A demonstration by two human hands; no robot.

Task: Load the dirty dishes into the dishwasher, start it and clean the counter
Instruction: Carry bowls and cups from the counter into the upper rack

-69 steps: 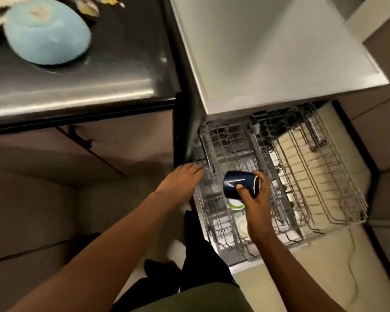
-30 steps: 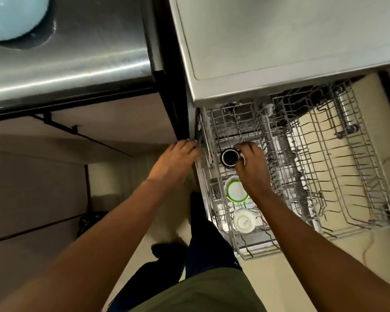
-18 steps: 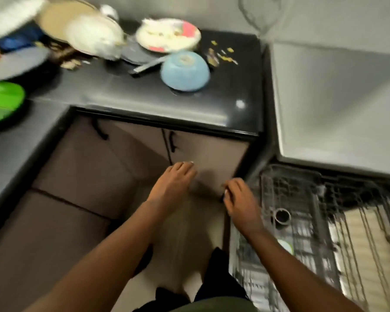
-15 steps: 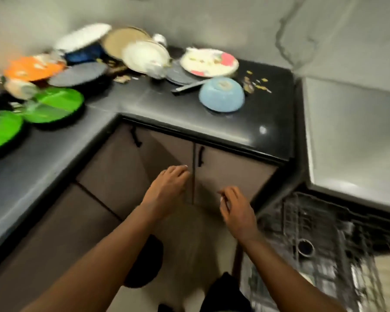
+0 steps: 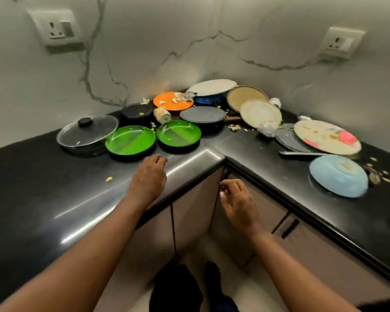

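Dirty dishes crowd the corner of the black counter. Two green divided plates lie nearest, with a glass-lidded black pan to their left. Behind them sit an orange plate, a grey plate and cream plates. On the right lie a floral plate and an upturned blue bowl. My left hand hovers empty over the counter edge, just short of the green plates. My right hand hangs empty, fingers loosely curled, in front of the cabinets. The dishwasher is out of view.
Food scraps dot the counter near the blue bowl and one crumb lies on the left stretch. A knife lies beside the floral plate. Wall sockets sit above. Cabinet doors stand below the corner.
My right hand set the dark blue cup in the dishwasher rack and let go. I turned left to the counter corner; both hands came away from the dishwasher, empty.
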